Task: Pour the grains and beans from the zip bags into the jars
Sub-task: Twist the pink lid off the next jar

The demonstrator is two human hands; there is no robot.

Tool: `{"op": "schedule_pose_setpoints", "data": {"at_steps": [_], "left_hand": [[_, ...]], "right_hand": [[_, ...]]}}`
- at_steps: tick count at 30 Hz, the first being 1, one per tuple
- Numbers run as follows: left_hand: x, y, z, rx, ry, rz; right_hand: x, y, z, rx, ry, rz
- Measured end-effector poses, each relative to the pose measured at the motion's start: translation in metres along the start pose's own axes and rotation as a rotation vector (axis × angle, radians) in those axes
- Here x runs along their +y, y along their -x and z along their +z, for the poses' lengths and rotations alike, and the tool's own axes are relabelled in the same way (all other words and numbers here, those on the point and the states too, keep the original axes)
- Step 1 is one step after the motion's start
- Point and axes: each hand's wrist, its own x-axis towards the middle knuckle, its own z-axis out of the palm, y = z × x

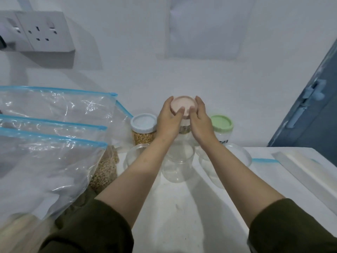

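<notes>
Two hands, left [168, 118] and right [199, 118], are closed in a grip round the pink lid [183, 105] of a jar held above the white worktop [182, 207]. Blue-lidded [144, 123] and green-lidded [221, 123] jars flank it; open jars [177, 165] stand nearer; zip bags [51, 143] lie left.

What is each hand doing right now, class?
Left hand: grips the pink lid, fingers curled round its edge.
Right hand: grips the same lid from the other side.

Home pantry corner — white counter [182, 207], wall socket [42, 31], lidded grain jars [144, 129]
</notes>
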Motion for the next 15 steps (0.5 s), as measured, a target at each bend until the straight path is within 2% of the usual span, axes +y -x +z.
{"op": "schedule_pose_setpoints", "data": {"at_steps": [4, 8, 12, 15], "left_hand": [[0.035, 0.027, -0.011, 0.058, 0.074, 0.150], [0.069, 0.074, -0.022, 0.110, 0.077, 0.196], [0.080, 0.152, -0.028, 0.150, 0.096, 0.149], [0.067, 0.213, -0.027, 0.174, 0.141, 0.126]], "right_hand": [[-0.037, 0.027, -0.021, 0.053, -0.095, -0.098], [-0.060, 0.066, -0.043, 0.065, -0.165, -0.157], [-0.059, 0.133, -0.059, 0.038, -0.175, -0.152], [-0.047, 0.193, -0.069, -0.026, -0.271, -0.133]]}}
